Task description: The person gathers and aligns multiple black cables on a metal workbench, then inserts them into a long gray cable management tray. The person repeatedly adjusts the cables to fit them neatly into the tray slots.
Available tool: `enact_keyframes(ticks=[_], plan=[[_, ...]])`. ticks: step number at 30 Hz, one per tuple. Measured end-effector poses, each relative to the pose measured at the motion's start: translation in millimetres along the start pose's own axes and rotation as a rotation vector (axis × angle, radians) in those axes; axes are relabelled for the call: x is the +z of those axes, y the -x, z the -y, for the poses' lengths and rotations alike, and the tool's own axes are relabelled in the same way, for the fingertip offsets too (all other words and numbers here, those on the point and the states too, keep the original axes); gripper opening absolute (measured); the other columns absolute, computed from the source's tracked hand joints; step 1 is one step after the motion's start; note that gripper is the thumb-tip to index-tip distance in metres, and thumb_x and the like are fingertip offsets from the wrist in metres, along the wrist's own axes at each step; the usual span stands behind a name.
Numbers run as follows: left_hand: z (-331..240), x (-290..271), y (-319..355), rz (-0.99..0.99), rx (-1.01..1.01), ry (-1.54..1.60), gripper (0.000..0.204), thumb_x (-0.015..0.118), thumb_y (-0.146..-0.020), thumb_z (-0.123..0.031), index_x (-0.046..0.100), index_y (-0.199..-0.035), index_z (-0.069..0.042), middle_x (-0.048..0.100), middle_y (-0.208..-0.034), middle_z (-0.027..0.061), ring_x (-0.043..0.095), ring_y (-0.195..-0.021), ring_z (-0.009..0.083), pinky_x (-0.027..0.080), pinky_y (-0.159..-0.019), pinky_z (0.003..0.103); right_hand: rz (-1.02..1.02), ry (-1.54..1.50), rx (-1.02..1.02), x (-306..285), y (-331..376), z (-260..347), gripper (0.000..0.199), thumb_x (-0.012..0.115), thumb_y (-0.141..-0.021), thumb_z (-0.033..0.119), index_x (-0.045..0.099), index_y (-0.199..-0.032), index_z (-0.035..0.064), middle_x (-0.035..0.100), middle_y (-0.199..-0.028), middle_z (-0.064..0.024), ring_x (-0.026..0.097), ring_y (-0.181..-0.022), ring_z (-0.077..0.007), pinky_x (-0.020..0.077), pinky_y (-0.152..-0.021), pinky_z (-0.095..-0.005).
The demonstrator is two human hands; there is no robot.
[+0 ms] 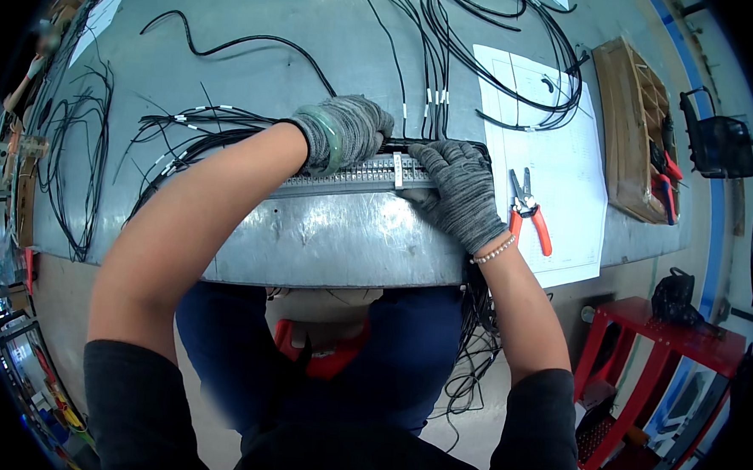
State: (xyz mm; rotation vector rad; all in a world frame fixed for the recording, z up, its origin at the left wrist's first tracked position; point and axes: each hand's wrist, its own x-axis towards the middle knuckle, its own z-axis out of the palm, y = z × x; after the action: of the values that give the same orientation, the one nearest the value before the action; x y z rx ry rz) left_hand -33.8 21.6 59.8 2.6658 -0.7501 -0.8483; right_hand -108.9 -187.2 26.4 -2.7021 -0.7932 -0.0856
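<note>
A long strip of grey terminal blocks [354,180] lies near the front edge of the metal table, with black cables running along its far side. My left hand [348,130], in a grey knit glove, is curled closed above the strip. A single black cable [259,38] leads from the far left down to it; the fingertips are partly hidden. My right hand [457,188], gloved too, grips the strip's right part, fingers over the top and thumb at the near side. Between the hands a pale upright end piece [399,170] shows on the strip.
Red-handled wire strippers [526,212] lie on a paper sheet [566,190] at right. Beyond stands a wooden box [618,133] with tools. Black cables with white markers [197,113] spread leftward; others loop at the back [433,46]. A red cart [636,321] stands lower right.
</note>
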Motion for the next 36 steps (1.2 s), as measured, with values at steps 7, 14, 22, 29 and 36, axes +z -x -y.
enact_keyframes(ticks=[7, 14, 22, 29, 36], plan=[[2, 1, 0, 0.011, 0.002, 0.016, 0.026, 0.051, -0.090, -0.018, 0.066, -0.109, -0.008, 0.069, -0.095, 0.0148, 0.066, -0.089, 0.0283, 0.050, -0.087, 0.038, -0.005, -0.032, 0.030, 3, -2, -1, 0.056, 0.074, -0.074, 0.043, 0.062, -0.119, 0.0122, 0.060, -0.109, -0.0112, 0.055, -0.106, -0.0280, 0.0404, -0.097, -0.0429], [2, -2, -2, -0.004, -0.022, 0.081, 0.026, 0.057, -0.086, -0.022, 0.067, -0.105, -0.007, 0.069, -0.094, 0.0150, 0.066, -0.090, 0.0291, 0.050, -0.086, 0.038, -0.077, -0.086, -0.041, 3, -2, -5, 0.056, 0.077, -0.071, 0.039, 0.063, -0.116, 0.0088, 0.061, -0.107, -0.0109, 0.056, -0.102, -0.0274, 0.0425, -0.092, -0.0415], [-1, 0, 2, -0.050, -0.099, 0.104, 0.026, 0.063, -0.085, -0.027, 0.066, -0.099, -0.005, 0.069, -0.093, 0.0136, 0.065, -0.090, 0.0278, 0.050, -0.084, 0.038, -0.305, -0.088, 0.170, -18, 16, -34, 0.090, 0.078, -0.063, 0.057, 0.052, -0.130, 0.0023, 0.052, -0.130, -0.0198, 0.047, -0.123, -0.0347, 0.0359, -0.105, -0.0455], [-1, -3, -3, -0.013, -0.169, 0.074, 0.035, 0.067, -0.081, -0.038, 0.069, -0.093, -0.006, 0.069, -0.086, 0.0125, 0.066, -0.083, 0.0266, 0.051, -0.080, 0.037, -0.148, -0.273, 0.301, 10, 32, -37, 0.080, 0.068, -0.079, 0.048, 0.043, -0.138, 0.0015, 0.036, -0.143, -0.0264, 0.040, -0.129, -0.0397, 0.0321, -0.109, -0.0449], [-6, -2, -2, -0.041, -0.216, 0.082, 0.032, 0.068, -0.079, -0.036, 0.070, -0.092, -0.007, 0.070, -0.084, 0.0125, 0.067, -0.079, 0.0246, 0.052, -0.077, 0.037, -0.174, -0.591, 0.387, 14, 33, -43, 0.109, 0.079, -0.071, 0.047, 0.019, -0.145, -0.0077, 0.037, -0.141, -0.0289, 0.041, -0.130, -0.0367, 0.0345, -0.109, -0.0401]])
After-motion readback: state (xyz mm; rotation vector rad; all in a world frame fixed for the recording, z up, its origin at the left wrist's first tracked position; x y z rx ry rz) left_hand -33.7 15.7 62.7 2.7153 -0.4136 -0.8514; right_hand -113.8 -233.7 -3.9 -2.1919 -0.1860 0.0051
